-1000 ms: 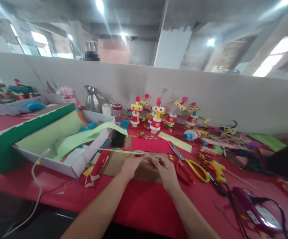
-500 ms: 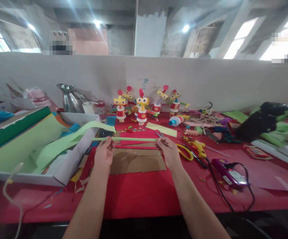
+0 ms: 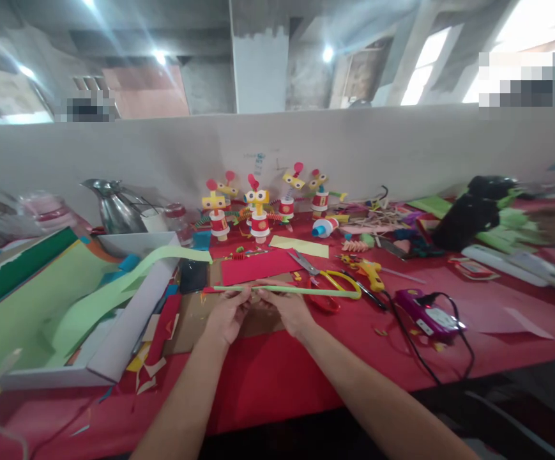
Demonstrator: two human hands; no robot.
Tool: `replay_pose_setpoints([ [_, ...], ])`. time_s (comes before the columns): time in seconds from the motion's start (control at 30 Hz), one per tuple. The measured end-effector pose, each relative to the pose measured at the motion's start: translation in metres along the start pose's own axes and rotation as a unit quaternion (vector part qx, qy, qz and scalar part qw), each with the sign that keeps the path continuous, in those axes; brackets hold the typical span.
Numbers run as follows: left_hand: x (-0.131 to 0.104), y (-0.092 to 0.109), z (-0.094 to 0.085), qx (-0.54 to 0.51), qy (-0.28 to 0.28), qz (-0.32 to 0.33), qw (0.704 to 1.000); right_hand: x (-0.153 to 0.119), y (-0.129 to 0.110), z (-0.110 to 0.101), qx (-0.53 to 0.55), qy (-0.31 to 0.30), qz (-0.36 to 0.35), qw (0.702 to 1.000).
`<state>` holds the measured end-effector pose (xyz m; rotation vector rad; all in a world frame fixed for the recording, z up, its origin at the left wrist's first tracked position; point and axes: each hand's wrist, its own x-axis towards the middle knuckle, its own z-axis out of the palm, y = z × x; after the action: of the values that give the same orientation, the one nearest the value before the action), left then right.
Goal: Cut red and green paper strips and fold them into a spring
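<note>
A narrow light-green paper strip [image 3: 325, 292] is stretched level above the worktable, its right end reaching over the scissors' yellow handle. My left hand [image 3: 229, 313] pinches it close to the middle of the view. Almost touching it, my right hand [image 3: 284, 310] is closed on the same strip; the fingertips partly hide each other. Below both hands lies a piece of brown cardboard [image 3: 262, 323]. Red paper [image 3: 246, 269] rests just beyond them. Scissors [image 3: 311, 267] with yellow and red handles lie to the right of my right hand.
At left stands a white box [image 3: 128, 348] with green paper sheets. Several paper robot figures [image 3: 259, 223] stand at the back. A yellow glue gun [image 3: 372, 275] and a purple power socket [image 3: 421, 314] with a black cord lie right. A dark phone [image 3: 193, 276] sits by the box.
My hands have come together from wide apart on the strip, whose free end now sticks out to the right. The view has turned right, and the scissors are more fully visible.
</note>
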<state>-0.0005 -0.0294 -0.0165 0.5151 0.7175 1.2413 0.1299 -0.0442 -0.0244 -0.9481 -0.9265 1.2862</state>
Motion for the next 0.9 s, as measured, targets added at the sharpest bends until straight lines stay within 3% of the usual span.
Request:
replay_pose_setpoints([
  [0.3, 0.004, 0.02, -0.008, -0.03, 0.073, 0.053, 0.995, 0.009, -0.02, -0.014, 0.076, 0.045, -0.045, 0.995],
  [0.47, 0.007, 0.038, -0.021, -0.077, 0.091, 0.088, 0.989, 0.017, -0.032, -0.034, 0.189, 0.104, -0.071, 0.974],
  [0.63, 0.01, 0.049, -0.027, -0.103, 0.115, 0.107, 0.982, 0.021, -0.037, -0.042, 0.263, 0.104, -0.08, 0.956],
  [0.77, 0.006, 0.049, -0.024, -0.139, 0.077, 0.123, 0.98, 0.021, -0.035, -0.041, 0.268, 0.104, -0.069, 0.955],
  [0.9, -0.002, 0.038, -0.012, -0.049, -0.03, 0.17, 0.984, 0.01, -0.027, -0.022, 0.163, 0.012, 0.019, 0.986],
])
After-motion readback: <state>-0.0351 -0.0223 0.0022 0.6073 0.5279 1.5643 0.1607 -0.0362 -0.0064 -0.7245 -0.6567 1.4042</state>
